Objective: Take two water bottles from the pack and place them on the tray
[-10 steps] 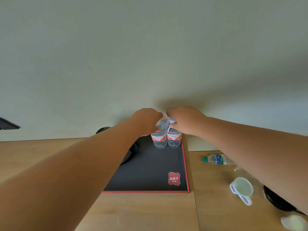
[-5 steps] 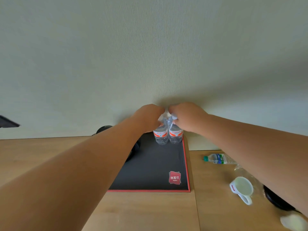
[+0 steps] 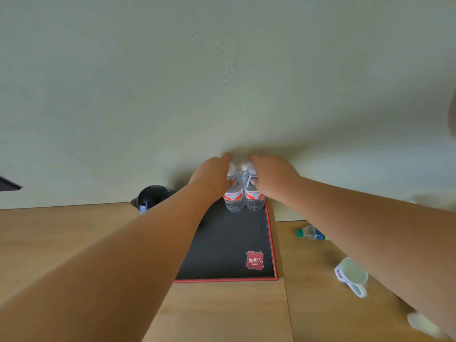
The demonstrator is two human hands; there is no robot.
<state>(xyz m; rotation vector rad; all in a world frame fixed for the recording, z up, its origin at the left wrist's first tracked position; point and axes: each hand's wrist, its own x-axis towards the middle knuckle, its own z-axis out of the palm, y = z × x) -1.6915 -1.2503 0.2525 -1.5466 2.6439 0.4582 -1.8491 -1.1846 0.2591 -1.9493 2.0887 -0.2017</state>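
Two clear water bottles with orange-red labels stand upright side by side at the far right corner of the black tray (image 3: 232, 245), which has a red rim. My left hand (image 3: 212, 176) wraps the upper part of the left bottle (image 3: 233, 199). My right hand (image 3: 271, 177) grips the neck of the right bottle (image 3: 254, 199). Both white caps peek out between my hands, close to the wall. The bottle bases rest on the tray. No pack is in view.
A black kettle (image 3: 151, 197) stands behind my left forearm by the wall. On the wooden table (image 3: 222, 312) to the right lie a green-capped bottle (image 3: 311, 233) and a white mug (image 3: 351, 276) on its side. A pale object (image 3: 422, 325) sits at the lower right edge.
Both hands have pushed the two bottles farther back on the tray toward the wall. The view has shifted slightly, and the kettle now shows more.
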